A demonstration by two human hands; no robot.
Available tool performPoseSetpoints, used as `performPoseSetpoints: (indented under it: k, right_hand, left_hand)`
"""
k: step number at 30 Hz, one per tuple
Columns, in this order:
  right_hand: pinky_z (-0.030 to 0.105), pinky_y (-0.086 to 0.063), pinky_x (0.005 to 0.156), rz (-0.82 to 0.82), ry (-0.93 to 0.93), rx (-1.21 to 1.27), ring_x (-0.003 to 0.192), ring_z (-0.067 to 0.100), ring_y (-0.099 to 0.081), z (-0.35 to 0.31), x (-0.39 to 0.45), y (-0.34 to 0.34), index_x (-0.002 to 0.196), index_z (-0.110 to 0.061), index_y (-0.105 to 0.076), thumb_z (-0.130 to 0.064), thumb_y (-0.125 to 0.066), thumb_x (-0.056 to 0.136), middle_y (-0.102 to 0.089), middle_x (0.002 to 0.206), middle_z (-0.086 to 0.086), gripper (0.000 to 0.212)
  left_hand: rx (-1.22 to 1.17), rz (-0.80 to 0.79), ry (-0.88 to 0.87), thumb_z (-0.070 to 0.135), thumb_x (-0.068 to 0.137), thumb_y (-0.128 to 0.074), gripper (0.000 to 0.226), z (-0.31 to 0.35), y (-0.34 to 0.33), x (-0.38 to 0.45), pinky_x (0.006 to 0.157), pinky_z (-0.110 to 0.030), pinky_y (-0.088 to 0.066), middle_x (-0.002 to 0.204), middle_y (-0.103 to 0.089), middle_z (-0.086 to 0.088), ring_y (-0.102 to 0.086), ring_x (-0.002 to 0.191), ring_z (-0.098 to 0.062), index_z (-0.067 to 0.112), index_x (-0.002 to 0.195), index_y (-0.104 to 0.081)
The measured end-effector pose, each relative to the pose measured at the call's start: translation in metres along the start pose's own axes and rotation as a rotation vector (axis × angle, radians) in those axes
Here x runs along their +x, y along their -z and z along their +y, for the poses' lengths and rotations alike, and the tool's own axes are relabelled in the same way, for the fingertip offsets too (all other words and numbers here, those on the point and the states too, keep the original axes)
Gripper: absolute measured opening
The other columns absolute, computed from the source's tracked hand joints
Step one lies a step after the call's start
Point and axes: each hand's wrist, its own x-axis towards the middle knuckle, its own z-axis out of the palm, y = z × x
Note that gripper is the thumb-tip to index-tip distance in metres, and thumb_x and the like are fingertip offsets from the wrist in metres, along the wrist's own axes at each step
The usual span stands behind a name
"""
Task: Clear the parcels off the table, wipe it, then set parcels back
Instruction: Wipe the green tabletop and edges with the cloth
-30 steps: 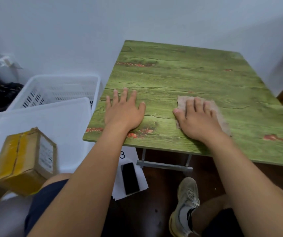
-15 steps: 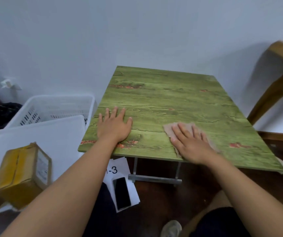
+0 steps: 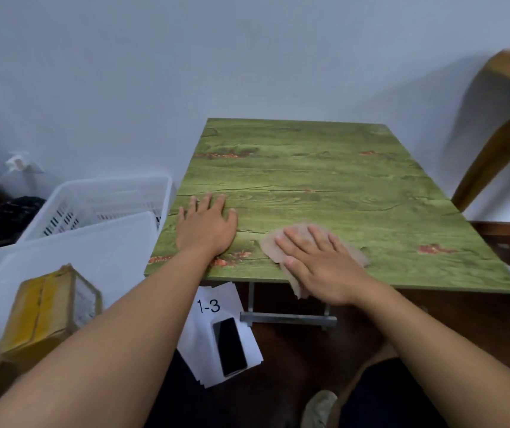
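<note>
No grasp is closed on anything: the cloth (image 3: 315, 254) is pinned flat under the spread palm and fingers of the right hand (image 3: 321, 267), and the left hand (image 3: 207, 227) is laid open and flat on the table (image 3: 324, 180) near its left edge, apparently as a brace. Compared with a second ago, the cloth has been drawn back toward the near edge of the tabletop, so that one corner of it now hangs over that edge below the wrist; earlier it lay wholly on the surface, further in. The left hand has hardly shifted. The tabletop is seen bare of parcels, so the clearing step can be judged as done, and the wiping is in hand, with a stroke just brought to its near end. One parcel (image 3: 50, 307), a yellow-taped carton, is seen in the white tray (image 3: 99, 251) at the left, beside the white basket (image 3: 102, 202); whether others lie out of sight cannot be told. A phone (image 3: 230, 345) rests on a sheet marked "1-3" (image 3: 213, 307) on the floor under the near edge. The far half of the surface is probably still to be covered before any parcel is returned.
</note>
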Motion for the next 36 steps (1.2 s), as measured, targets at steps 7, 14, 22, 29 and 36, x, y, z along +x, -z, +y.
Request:
performPoseSetpoints:
  k: [7, 14, 22, 29, 36]
  right_hand:
    - [0.051, 0.011, 0.118, -0.005, -0.335, 0.035, 0.149, 0.028, 0.019, 0.053, 0.031, 0.021, 0.155, -0.038, 0.009, -0.054, -0.009, 0.102, 0.018, 0.163, -0.010, 0.058]
    - [0.046, 0.017, 0.117, 0.009, -0.045, -0.019, 0.147, 0.022, 0.025, -0.015, 0.023, 0.000, 0.154, -0.041, 0.011, -0.056, -0.006, 0.102, 0.022, 0.161, -0.014, 0.057]
    - [0.047, 0.009, 0.118, -0.023, -0.354, 0.022, 0.149, 0.020, 0.020, 0.087, -0.020, 0.017, 0.154, -0.041, 0.010, -0.056, -0.010, 0.101, 0.020, 0.162, -0.012, 0.059]
    - [0.050, 0.015, 0.116, 0.017, -0.271, 0.040, 0.147, 0.028, 0.024, 0.031, 0.012, 0.012, 0.155, -0.034, 0.012, -0.054, -0.007, 0.102, 0.023, 0.161, -0.008, 0.060]
    - [0.043, 0.012, 0.118, -0.014, -0.226, 0.022, 0.148, 0.015, 0.021, 0.065, -0.023, 0.012, 0.154, -0.043, 0.008, -0.057, -0.011, 0.102, 0.020, 0.161, -0.016, 0.058]
  left_hand:
    - [0.018, -0.025, 0.004, 0.068, 0.093, -0.016, 0.071, 0.002, 0.001, -0.002, 0.121, -0.049, -0.003, 0.164, -0.011, 0.001, -0.005, 0.151, -0.026, 0.033, 0.155, -0.018]
    - [0.018, 0.004, -0.022, 0.079, 0.087, -0.017, 0.081, -0.005, 0.003, -0.003, 0.120, -0.051, -0.009, 0.163, -0.016, 0.000, -0.010, 0.150, -0.027, 0.034, 0.153, -0.022]
    - [0.011, -0.012, -0.173, 0.057, 0.101, -0.019, 0.051, 0.005, 0.003, -0.002, 0.120, -0.053, -0.002, 0.164, -0.011, -0.003, -0.005, 0.150, -0.030, 0.049, 0.151, -0.015]
    - [-0.076, -0.049, -0.216, 0.026, 0.097, -0.037, 0.046, 0.050, -0.001, 0.001, 0.119, -0.055, -0.007, 0.160, -0.028, -0.002, -0.019, 0.148, -0.028, 0.025, 0.142, -0.045]
    - [-0.019, -0.037, -0.155, 0.071, 0.091, -0.025, 0.073, 0.063, -0.014, -0.004, 0.117, -0.058, 0.000, 0.160, -0.021, -0.008, -0.009, 0.150, -0.032, 0.021, 0.144, -0.035]
